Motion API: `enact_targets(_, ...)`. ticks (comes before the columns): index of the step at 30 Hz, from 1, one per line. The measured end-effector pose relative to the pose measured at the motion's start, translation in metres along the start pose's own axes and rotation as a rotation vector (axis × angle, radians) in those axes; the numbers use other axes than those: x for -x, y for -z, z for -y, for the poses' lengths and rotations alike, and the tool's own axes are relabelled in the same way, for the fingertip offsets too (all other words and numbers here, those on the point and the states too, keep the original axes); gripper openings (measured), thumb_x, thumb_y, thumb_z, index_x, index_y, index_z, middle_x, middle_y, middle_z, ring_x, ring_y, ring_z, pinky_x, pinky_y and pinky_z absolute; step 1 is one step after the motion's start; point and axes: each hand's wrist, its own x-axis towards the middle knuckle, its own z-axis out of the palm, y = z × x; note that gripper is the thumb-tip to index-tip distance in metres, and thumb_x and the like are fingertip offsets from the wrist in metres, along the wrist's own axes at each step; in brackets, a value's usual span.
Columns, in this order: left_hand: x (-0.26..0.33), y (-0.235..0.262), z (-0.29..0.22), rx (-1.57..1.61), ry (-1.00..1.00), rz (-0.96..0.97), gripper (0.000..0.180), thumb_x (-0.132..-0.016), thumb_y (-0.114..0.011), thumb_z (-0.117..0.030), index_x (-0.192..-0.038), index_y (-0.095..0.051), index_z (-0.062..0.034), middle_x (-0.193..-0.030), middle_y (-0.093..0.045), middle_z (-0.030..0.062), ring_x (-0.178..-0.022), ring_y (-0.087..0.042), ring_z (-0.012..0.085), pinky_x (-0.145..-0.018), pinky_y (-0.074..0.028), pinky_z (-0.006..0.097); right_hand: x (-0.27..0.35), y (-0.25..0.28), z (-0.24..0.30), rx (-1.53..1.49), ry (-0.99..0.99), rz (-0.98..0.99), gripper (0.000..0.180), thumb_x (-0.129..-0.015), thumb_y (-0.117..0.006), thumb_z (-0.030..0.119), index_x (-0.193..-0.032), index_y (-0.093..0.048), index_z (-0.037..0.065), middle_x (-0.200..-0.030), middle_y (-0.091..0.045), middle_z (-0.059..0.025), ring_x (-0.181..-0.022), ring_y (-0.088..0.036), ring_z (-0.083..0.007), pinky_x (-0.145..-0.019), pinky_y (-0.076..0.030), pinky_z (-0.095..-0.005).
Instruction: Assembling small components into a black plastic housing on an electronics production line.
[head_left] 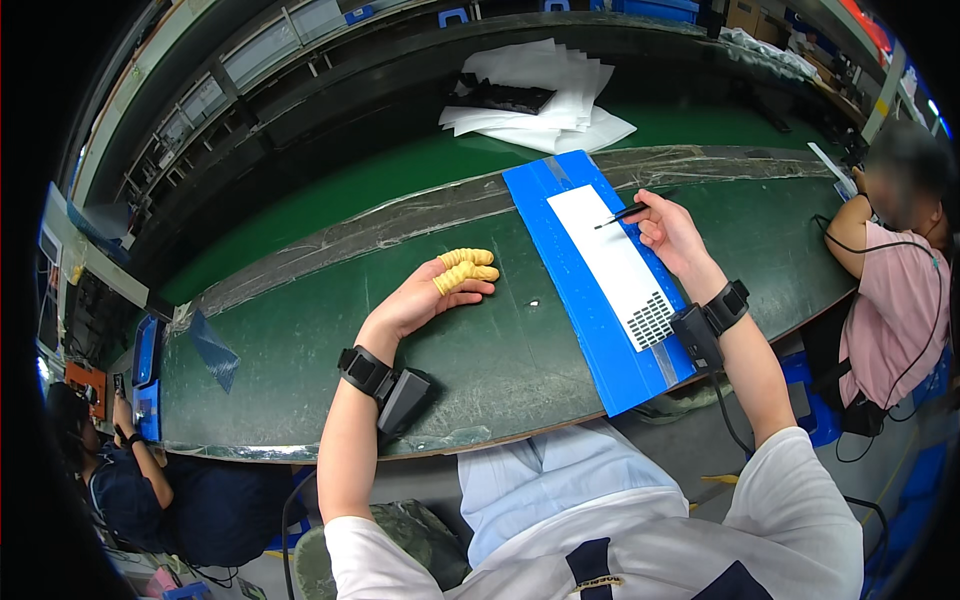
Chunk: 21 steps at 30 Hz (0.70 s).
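Observation:
My right hand (672, 232) grips a pair of dark tweezers (625, 214), their tips pointing left over a long white sheet (592, 235). Whether the tips hold anything is too small to tell. At the near end of the sheet, small dark rectangular pieces (650, 320) stand in rows. The sheet lies on a blue board (545, 200) set slantwise on the green table (470, 360). Left of the board, my left hand (420, 298) rests at the tabletop with fingers stretched out and nothing in them. Yellow finger cots (466, 268) cover some of its fingers.
White sheets with a black part (505, 97) on them lie beyond the table's raised far edge. A blue-grey plastic piece (214, 352) and a blue tray (148, 350) are at the left. Co-workers sit at both sides, one in a pink shirt (885, 310).

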Motion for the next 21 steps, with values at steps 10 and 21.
enact_targets(10,-0.0003,0.0004,0.0010,0.005,-0.006,0.002,0.042,-0.085,-0.042,-0.027,-0.116,-0.036,0.0009,-0.106,-0.049,0.0104,-0.093,-0.050,0.0149,-0.081,-0.040,0.024,-0.0005,0.0007,-0.0001,0.001,0.001,0.001,0.017,-0.081,-0.048,0.018,-0.081,-0.048,0.001,-0.060,-0.053,-0.0097,-0.039,-0.030,-0.0025,-0.039,-0.028,-0.0175)
enact_targets(21,0.0003,-0.0002,-0.0004,0.029,0.011,-0.012,0.040,-0.085,-0.043,-0.021,-0.116,-0.035,0.0015,-0.107,-0.049,0.0112,-0.094,-0.051,0.0158,-0.082,-0.041,0.025,-0.0020,0.0025,-0.0009,0.002,-0.001,0.014,0.015,-0.081,-0.048,0.017,-0.082,-0.048,0.002,-0.065,-0.054,-0.0118,-0.039,-0.030,-0.0025,-0.039,-0.027,-0.0175)
